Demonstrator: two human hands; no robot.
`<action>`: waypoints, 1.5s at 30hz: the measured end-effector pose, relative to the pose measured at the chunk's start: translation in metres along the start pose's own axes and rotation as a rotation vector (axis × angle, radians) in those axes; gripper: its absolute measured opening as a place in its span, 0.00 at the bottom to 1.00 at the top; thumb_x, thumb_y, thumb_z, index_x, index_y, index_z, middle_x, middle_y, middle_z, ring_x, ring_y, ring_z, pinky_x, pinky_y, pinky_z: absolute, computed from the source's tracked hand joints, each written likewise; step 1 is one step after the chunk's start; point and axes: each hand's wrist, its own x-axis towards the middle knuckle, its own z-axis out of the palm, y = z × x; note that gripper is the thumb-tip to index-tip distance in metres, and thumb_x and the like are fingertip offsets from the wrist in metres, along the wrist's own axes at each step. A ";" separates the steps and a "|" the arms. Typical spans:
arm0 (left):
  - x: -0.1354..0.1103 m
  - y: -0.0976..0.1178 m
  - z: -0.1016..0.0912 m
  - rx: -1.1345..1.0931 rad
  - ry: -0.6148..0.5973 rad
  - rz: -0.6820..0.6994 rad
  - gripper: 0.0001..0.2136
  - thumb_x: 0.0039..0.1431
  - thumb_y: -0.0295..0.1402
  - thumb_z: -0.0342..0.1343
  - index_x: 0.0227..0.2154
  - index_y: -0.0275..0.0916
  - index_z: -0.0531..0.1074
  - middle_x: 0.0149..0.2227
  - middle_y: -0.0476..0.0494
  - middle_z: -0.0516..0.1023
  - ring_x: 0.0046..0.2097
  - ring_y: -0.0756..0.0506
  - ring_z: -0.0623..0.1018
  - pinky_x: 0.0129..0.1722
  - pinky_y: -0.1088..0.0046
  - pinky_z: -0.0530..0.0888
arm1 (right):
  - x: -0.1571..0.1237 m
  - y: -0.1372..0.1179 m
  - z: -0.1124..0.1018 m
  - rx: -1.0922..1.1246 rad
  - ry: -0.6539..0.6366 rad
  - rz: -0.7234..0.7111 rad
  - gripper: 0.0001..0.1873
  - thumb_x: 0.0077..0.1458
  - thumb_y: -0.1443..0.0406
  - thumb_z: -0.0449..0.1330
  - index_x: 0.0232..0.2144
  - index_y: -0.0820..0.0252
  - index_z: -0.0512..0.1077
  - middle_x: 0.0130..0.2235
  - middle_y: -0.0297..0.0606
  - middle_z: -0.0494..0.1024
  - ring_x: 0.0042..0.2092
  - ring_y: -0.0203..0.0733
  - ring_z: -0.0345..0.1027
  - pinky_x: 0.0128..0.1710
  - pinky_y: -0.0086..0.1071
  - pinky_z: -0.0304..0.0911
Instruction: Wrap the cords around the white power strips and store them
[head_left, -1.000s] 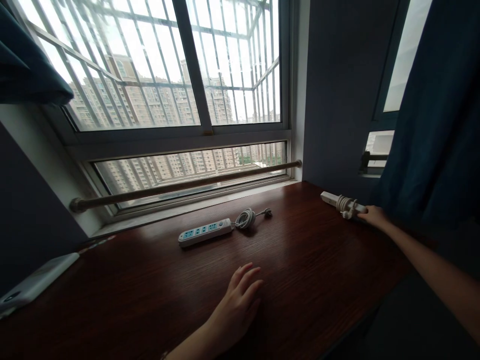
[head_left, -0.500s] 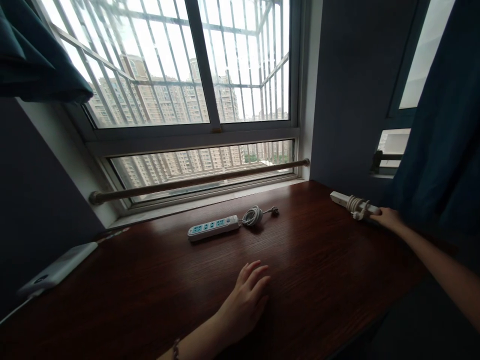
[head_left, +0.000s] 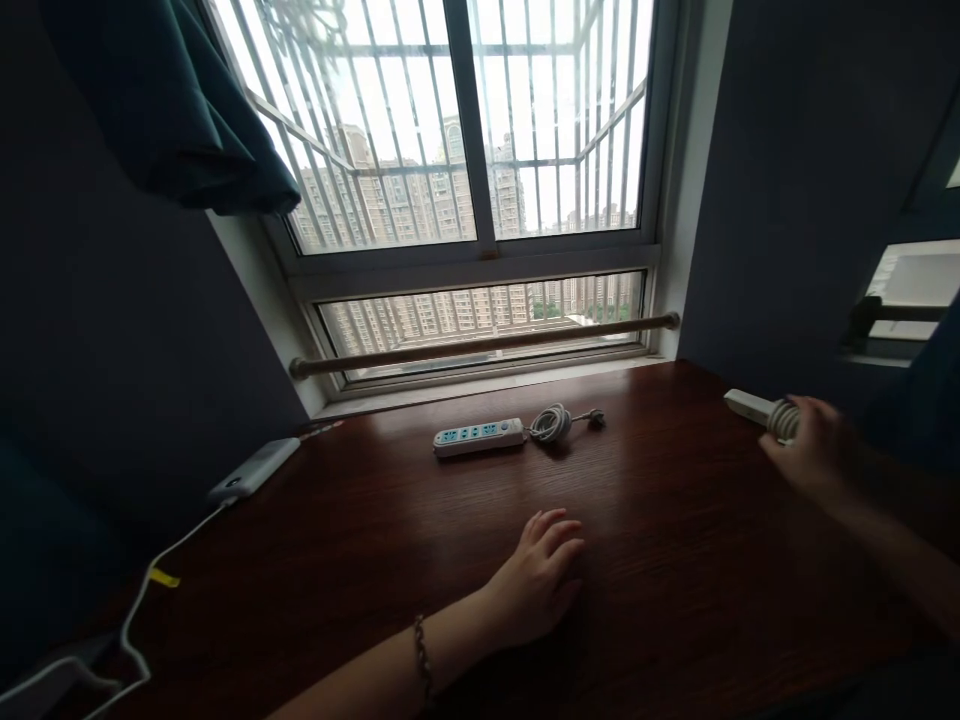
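My left hand (head_left: pixel 538 573) lies flat on the dark wooden desk (head_left: pixel 360 560), fingers stretched out, holding nothing. My right hand (head_left: pixel 814 450) is at the desk's far right, its fingers closed around a white power strip (head_left: pixel 751 406) with its cord coiled round it. One end of that strip sticks out to the left of my hand. A second white power strip with blue sockets (head_left: pixel 480 437) lies near the window, its coiled cord and plug (head_left: pixel 559 422) beside it on the right.
A white power bank (head_left: pixel 253 469) sits at the desk's left edge with a white cable (head_left: pixel 142 600) trailing toward me. A barred window with a wooden rail (head_left: pixel 480 344) runs along the back. Dark curtains hang at upper left and at the right.
The view has swung left. My right hand has gone from touching the end of the wrapped power strip to closing around it. My left hand stays flat on the desk.
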 end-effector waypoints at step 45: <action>0.014 -0.005 0.002 -0.572 0.160 -0.096 0.11 0.57 0.35 0.44 0.36 0.40 0.71 0.42 0.46 0.72 0.47 0.44 0.72 0.48 0.67 0.71 | -0.127 -0.256 -0.017 1.137 -0.648 -1.041 0.28 0.49 0.62 0.57 0.53 0.58 0.57 0.49 0.42 0.64 0.56 0.44 0.49 0.52 0.38 0.55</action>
